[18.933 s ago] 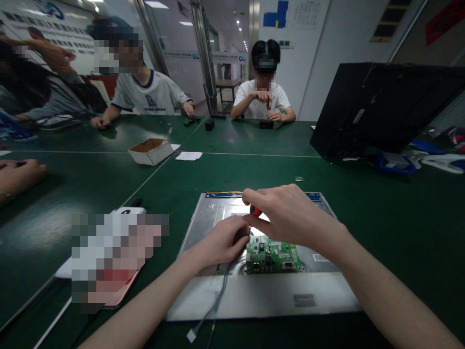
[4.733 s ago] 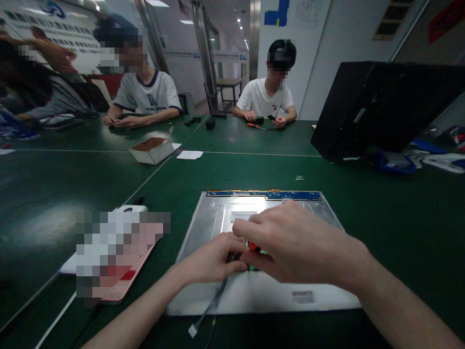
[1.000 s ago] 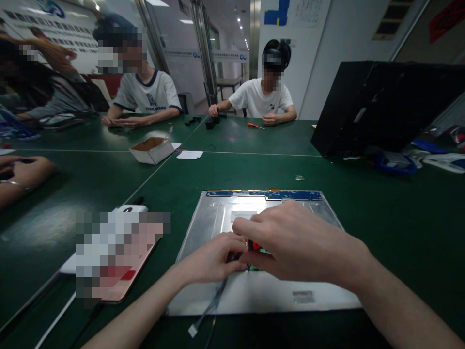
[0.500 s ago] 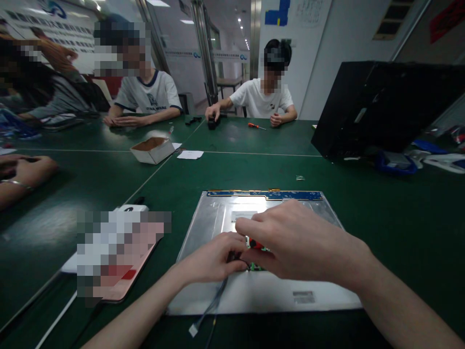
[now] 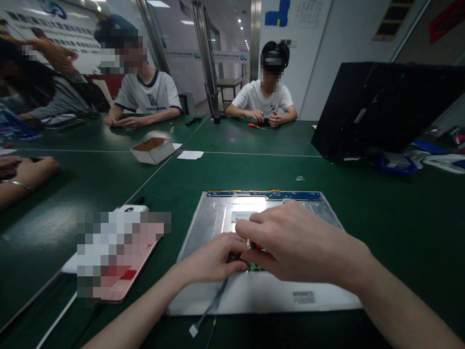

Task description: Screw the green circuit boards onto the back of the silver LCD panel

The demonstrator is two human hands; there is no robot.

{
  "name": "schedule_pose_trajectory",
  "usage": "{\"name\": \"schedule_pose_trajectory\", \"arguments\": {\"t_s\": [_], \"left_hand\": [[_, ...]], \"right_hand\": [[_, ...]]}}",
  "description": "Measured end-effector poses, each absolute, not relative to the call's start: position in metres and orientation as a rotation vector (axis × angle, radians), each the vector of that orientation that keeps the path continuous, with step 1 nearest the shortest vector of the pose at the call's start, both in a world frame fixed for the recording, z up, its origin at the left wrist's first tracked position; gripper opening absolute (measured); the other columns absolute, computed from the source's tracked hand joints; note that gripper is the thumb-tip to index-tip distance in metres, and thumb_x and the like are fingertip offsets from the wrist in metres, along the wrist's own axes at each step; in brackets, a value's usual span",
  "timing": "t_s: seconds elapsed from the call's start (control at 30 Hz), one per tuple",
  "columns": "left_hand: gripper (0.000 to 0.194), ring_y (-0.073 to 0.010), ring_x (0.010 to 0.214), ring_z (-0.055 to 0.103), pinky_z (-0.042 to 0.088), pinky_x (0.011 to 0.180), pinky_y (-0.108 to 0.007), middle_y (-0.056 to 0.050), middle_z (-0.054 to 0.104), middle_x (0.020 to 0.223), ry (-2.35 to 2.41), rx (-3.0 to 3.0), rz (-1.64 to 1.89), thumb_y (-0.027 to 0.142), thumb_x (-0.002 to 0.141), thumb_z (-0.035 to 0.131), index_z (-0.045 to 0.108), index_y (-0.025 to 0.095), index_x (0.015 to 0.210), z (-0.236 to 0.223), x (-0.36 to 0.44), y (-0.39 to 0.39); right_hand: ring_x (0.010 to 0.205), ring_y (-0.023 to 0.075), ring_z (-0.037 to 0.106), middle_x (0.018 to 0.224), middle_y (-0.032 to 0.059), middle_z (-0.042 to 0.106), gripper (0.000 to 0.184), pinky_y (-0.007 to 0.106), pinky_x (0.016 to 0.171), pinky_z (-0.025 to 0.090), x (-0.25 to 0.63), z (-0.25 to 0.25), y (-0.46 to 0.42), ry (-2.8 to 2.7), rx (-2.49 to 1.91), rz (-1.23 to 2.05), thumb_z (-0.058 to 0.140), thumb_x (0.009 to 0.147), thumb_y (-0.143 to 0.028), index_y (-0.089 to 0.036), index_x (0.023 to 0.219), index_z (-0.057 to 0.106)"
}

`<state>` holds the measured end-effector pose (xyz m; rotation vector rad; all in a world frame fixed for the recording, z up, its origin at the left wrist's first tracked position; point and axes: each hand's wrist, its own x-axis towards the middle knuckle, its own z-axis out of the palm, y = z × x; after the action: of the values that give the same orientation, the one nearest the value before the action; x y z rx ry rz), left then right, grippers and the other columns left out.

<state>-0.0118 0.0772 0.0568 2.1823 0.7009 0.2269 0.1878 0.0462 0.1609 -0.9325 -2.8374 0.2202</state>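
A flat metal display panel (image 5: 203, 295) lies back side up in front of me, a blue circuit strip (image 5: 240, 195) along its far edge. My right hand (image 5: 290, 237) is closed round a small red-and-black screwdriver (image 5: 255, 245), mostly hidden by the fingers. Beneath it, part of a green circuit board (image 5: 256, 266) shows. Against the board's left side, my left hand (image 5: 214, 257) has thumb and fingers drawn together; what they pinch is hidden. Dark thin cables (image 5: 216, 300) run out from under it to a white connector (image 5: 193, 330) past the panel's near edge.
To the left lie a pink-edged phone (image 5: 121, 291) and a white cable (image 5: 56, 320). Farther off are an open box (image 5: 152, 150), white paper (image 5: 190, 154) and an orange screwdriver (image 5: 254, 126). A large black monitor (image 5: 385, 106) stands right. Co-workers sit around the green table (image 5: 247, 167).
My hands and the panel look unmoved. The person across has drawn an outstretched hand back, and both their hands are now together at a small dark object.
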Motion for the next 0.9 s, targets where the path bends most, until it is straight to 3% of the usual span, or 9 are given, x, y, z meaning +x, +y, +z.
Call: {"name": "schedule_pose_trajectory", "arguments": {"t_s": [0.3,0.47,0.6,0.9], "left_hand": [[0.012,-0.0162,0.072,0.06,0.045,0.065,-0.025,-0.001,0.067,0.081,0.704,2.163,0.232,0.015,0.084,0.054,0.065,0.016,0.085,0.0514,-0.0125,0.0754],[0.008,-0.0156,0.068,0.057,0.043,0.061,-0.025,0.0,0.064,0.077,0.716,2.185,0.229,0.014,0.08,0.056,0.064,0.016,0.08,0.0547,-0.0109,0.0758],[0.005,-0.0179,0.074,0.059,0.044,0.064,-0.026,-0.002,0.064,0.081,0.726,2.182,0.226,0.016,0.079,0.058,0.063,0.015,0.08,0.0549,-0.0102,0.077],[0.01,-0.0173,0.075,0.06,0.046,0.064,-0.025,-0.002,0.067,0.085,0.713,2.156,0.222,0.017,0.082,0.056,0.066,0.016,0.084,0.053,-0.0123,0.077]], "right_hand": [[0.06,0.011,0.043,0.081,-0.0003,0.059,0.011,0.026,0.047,0.023,0.1886,0.1647,0.0448,-2.849,-0.857,0.304,0.058,0.08,-0.017,-0.017,0.089,0.05],[0.061,0.0118,0.045,0.08,-0.0008,0.062,0.002,0.028,0.049,0.024,0.1883,0.1606,0.0453,-2.829,-0.884,0.205,0.053,0.088,-0.02,-0.019,0.09,0.052],[0.058,0.0121,0.045,0.076,-0.0009,0.061,0.008,0.029,0.049,0.022,0.1888,0.1587,0.0457,-2.818,-0.926,0.192,0.052,0.092,-0.027,-0.02,0.09,0.053],[0.059,0.0103,0.043,0.079,-0.0016,0.057,0.017,0.024,0.046,0.024,0.1879,0.1657,0.0443,-2.859,-0.874,0.33,0.061,0.079,-0.018,-0.018,0.09,0.048]]}}
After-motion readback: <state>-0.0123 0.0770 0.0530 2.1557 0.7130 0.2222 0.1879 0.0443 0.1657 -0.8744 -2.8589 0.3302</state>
